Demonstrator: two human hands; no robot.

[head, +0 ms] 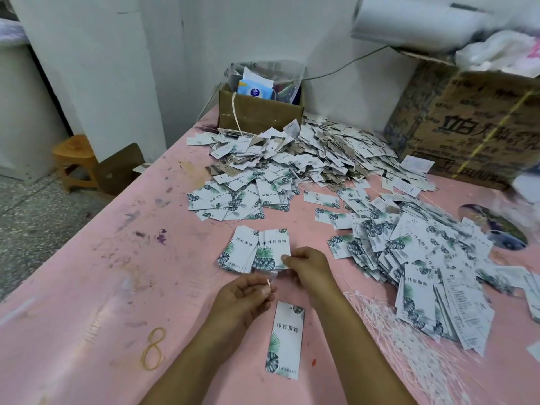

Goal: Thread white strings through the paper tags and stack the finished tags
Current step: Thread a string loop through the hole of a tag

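Right now the left grip [244,290] is closed to a pinch on the end of a white string [267,285], w/ one tag [285,340] on the pink surface [117,258] just at its 6 o'clock. The right grip [306,266] sits curled at the near corner of the stack [254,249], which is at the left grip's 12 o'clock.

Prob. the threading step: keep the string end short and stiff, feed it through the tag's hole w/o creasing the paper, then square the tag onto the stack. Spare strings [388,325] lie at 3 o'clock, w/ loose tags [423,252] beyond.

Can't tell whether the right grip pinches a tag, string or nothing, nor whether the string already runs through the tag.
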